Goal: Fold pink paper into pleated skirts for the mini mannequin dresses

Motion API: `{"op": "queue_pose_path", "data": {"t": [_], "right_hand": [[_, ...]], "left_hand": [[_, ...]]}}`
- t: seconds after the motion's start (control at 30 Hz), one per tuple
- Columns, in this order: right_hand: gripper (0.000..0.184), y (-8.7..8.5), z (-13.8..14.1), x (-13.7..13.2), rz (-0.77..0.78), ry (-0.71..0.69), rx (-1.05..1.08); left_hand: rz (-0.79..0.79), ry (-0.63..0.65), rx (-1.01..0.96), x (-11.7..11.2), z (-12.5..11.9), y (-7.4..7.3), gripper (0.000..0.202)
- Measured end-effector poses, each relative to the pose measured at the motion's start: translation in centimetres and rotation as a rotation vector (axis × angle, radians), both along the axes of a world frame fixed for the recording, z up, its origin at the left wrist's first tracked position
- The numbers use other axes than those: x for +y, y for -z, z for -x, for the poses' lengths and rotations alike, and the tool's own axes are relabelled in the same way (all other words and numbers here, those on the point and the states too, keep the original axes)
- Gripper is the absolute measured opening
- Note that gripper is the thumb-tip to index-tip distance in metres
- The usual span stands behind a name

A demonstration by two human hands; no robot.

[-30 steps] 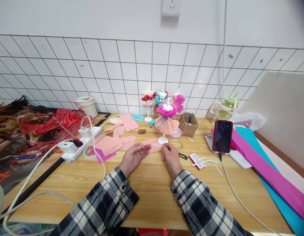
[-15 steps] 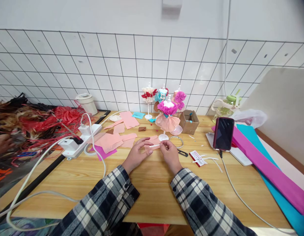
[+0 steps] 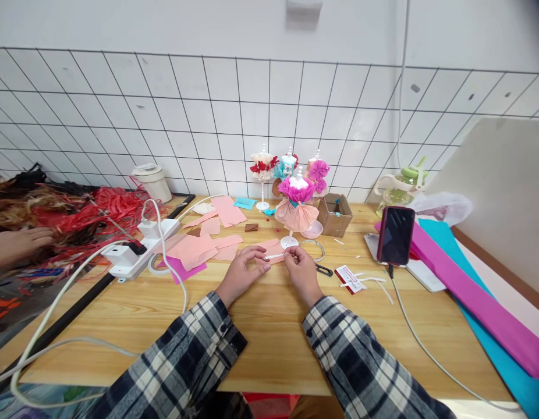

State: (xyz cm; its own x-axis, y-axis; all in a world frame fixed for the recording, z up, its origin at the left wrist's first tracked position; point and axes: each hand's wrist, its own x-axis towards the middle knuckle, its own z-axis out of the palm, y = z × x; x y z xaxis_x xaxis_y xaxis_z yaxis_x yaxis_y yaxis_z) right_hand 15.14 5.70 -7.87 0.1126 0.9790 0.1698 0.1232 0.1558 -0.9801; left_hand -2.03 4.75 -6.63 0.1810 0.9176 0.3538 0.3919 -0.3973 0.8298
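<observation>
Pinching a thin white strip (image 3: 275,256) by its two ends: left hand (image 3: 242,272) and right hand (image 3: 302,271), fingertips closed on it, other fingers loosely curled. Strip held just above the wooden table (image 3: 261,337), mid-table, nearer the far edge.
- Leftward: peach paper pieces (image 3: 195,249).
- Just beyond: paper-dress mannequin (image 3: 297,210).
- Right of the right hand: red-and-white packet (image 3: 350,279), print too small to read.
- Toward the right edge: phone (image 3: 396,235), propped upright, screen dark.
- Left edge: white power strip (image 3: 138,250); another person's hand (image 3: 16,247).

The white strip (image 3: 275,256) is too small to identify.
</observation>
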Motion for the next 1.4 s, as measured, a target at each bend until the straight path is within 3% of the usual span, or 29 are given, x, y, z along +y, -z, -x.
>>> {"op": "queue_pose_path", "data": {"t": [0.77, 0.97, 1.1, 1.27, 1.33, 1.4], "right_hand": [[0.020, 0.0, -0.1, 0.0, -0.023, 0.026, -0.046], [0.012, -0.2, -0.6, -0.1, -0.205, 0.105, -0.281], [0.012, -0.6, -1.5, 0.3, -0.303, 0.167, -0.431], [0.014, -0.5, -2.4, 0.9, -0.292, 0.224, -0.449], [0.014, -0.4, -2.4, 1.0, -0.281, 0.211, -0.438], [0.014, -0.3, -2.3, 0.9, -0.266, 0.194, -0.413]], "left_hand": [[0.004, -0.001, -0.023, 0.1, 0.2, 0.3, 0.012], [-0.058, -0.079, 0.156, 0.0, -0.1, 0.0, 0.006], [-0.037, 0.055, 0.173, -0.2, -0.2, -0.2, 0.007], [0.098, 0.315, -0.056, -0.3, 0.0, -0.2, 0.008], [0.118, 0.323, -0.151, -0.3, 0.1, -0.1, 0.008], [0.092, 0.236, -0.224, -0.3, 0.2, 0.0, 0.006]]}}
